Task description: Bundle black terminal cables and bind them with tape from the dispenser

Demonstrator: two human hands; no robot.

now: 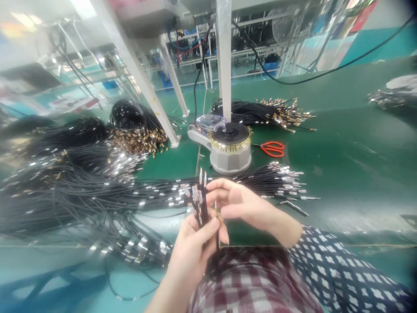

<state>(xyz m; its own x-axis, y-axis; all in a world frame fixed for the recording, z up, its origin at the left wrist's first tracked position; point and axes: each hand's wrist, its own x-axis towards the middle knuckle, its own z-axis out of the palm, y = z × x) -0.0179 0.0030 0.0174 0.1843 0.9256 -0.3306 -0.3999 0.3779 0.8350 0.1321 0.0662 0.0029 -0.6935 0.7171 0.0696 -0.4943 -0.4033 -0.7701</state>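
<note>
My left hand (197,243) is closed around a small bundle of black cables (202,208). Their silver connector ends stick up above the fingers at uneven heights. Close on the right is my right hand (239,202), fingers curved, with a gap between thumb and forefinger. Its thumb tip is beside a cable end with a yellowish spot, just over my left fingers; whether it touches is unclear. Behind both hands, a long bunch of black cables (273,180) lies across the table, silver tips pointing right.
A round tape dispenser (230,150) stands beyond my hands, with red-handled scissors (273,149) on its right. Gold-tipped cables (280,115) lie behind it. Coiled cables (130,115) and loose silver-ended ones fill the left. White posts (224,65) rise from the green table (352,156).
</note>
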